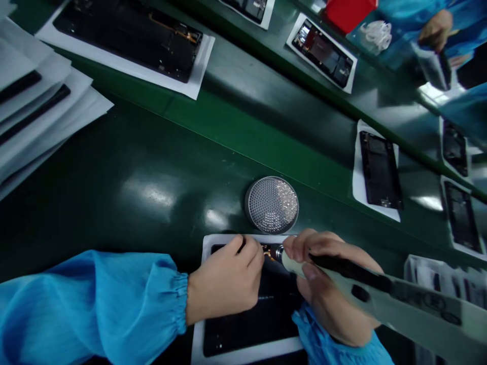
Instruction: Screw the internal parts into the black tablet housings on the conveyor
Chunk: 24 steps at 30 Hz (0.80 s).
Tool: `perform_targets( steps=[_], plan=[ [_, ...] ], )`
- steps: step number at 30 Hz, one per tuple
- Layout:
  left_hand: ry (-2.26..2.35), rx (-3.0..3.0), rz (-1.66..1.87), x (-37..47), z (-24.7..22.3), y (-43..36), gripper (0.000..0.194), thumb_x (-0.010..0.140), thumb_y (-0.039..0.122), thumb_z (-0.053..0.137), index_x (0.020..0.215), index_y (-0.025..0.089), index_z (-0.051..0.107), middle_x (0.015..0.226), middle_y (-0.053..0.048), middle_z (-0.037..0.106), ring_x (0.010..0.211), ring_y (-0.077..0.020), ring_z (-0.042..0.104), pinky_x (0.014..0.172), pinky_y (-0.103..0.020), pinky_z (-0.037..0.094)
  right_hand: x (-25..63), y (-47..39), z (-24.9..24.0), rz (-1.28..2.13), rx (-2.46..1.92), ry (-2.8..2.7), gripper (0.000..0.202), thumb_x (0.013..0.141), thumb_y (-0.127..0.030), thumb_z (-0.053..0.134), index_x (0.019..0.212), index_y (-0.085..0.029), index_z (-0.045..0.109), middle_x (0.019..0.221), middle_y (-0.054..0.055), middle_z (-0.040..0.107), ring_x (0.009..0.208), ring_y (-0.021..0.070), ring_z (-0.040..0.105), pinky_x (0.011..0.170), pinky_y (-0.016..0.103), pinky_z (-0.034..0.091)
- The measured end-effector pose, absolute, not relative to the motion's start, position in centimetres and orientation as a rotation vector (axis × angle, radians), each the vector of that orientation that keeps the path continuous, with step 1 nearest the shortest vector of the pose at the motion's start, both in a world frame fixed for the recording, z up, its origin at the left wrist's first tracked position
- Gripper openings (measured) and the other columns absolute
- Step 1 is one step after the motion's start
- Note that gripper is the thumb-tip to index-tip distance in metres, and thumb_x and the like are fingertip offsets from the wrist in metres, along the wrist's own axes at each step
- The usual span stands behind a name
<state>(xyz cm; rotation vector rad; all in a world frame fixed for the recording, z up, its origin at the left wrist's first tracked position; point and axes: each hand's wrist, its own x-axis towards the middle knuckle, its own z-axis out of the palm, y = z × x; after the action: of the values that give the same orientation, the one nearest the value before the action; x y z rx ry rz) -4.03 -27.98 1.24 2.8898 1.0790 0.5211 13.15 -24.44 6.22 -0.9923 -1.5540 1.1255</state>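
My right hand [335,284] grips a pale electric screwdriver [403,296] with a black lever. Its metal nose points left, at the upper edge of a dark tablet-like device [274,304] lying on white sheeting. My left hand [232,276] rests over the device's upper left part. Its fingers are curled and pinched together near the screwdriver's nose; what they hold, if anything, is hidden. Gold-coloured flex [268,252] shows between the two hands. Just beyond the device sits a round screw tray [262,203] with a perforated top, small shiny screws gathered on its right side.
Upper left, another opened device [129,35] lies on white sheeting, near a fanned stack of white sheets [45,101]. More devices [380,167] lie along the line at right. A rack of parts [437,276] stands lower right. A co-worker's hand [436,30] and a red box [348,12] appear upper right.
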Motion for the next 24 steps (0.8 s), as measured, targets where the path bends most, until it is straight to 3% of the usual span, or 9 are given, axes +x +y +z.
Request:
perform_targets(
  steps=[9, 24],
  plan=[
    [1.147, 2.787, 0.486, -3.8, 0.2, -28.5, 0.042, 0.100, 0.028, 0.045, 0.129, 0.002, 0.061, 0.123, -0.018, 0.062, 0.107, -0.0327, 0.057, 0.089, -0.046, 0.043, 13.0, -21.1, 7.5, 1.018, -0.940, -1.288, 0.033, 0.070, -0.002, 0.066, 0.095, -0.022, 0.070, 0.073, -0.001, 0.057, 0.069, 0.0151, 0.056, 0.065, 0.036, 0.051],
    [1.119, 2.782, 0.432, -3.7, 0.3, -28.6, 0.045, 0.099, 0.035, 0.044, 0.127, 0.005, 0.063, 0.127, -0.018, 0.057, 0.108, -0.0334, 0.053, 0.092, -0.047, 0.040, 10.8, -18.8, 5.4, 1.009, -0.923, -1.311, 0.027, 0.069, -0.004, 0.065, 0.091, -0.019, 0.070, 0.071, 0.000, 0.061, 0.066, 0.0175, 0.059, 0.065, 0.039, 0.052]
  ],
)
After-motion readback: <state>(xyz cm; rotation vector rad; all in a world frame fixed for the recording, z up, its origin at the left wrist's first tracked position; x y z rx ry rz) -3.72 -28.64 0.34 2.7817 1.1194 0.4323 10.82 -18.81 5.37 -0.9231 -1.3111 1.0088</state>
